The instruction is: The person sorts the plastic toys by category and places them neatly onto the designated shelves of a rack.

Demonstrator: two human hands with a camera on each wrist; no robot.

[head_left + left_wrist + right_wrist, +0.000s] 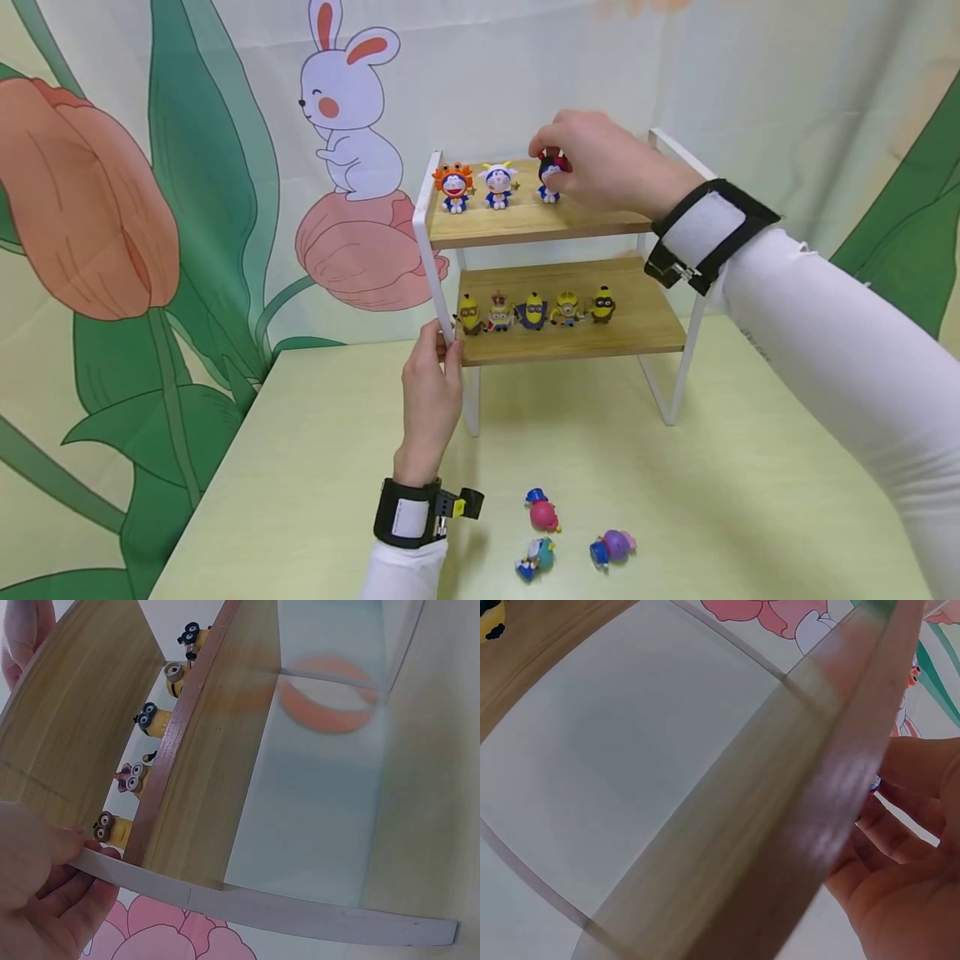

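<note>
A two-tier wooden shelf (pixel 645 323) with a white metal frame stands on the table. At its left side my left hand (pixel 432 392) grips the white frame post (pixel 247 898), thumb and fingers on either side of it. My right hand (pixel 611 162) pinches a small cat figurine (pixel 550 190) with a dark and red hood at the upper board. To its left stand a figurine in an orange crab hood (pixel 454 188) and one in a white horned hood (pixel 498 185). In the right wrist view, the fingers (pixel 889 825) mostly hide the held figurine.
Several yellow minion figurines (pixel 532 311) line the lower board. On the table in front lie a pink figurine (pixel 543 514), a teal one (pixel 538 557) and a purple one (pixel 617 546). A printed cloth (pixel 525 75) hangs behind the shelf.
</note>
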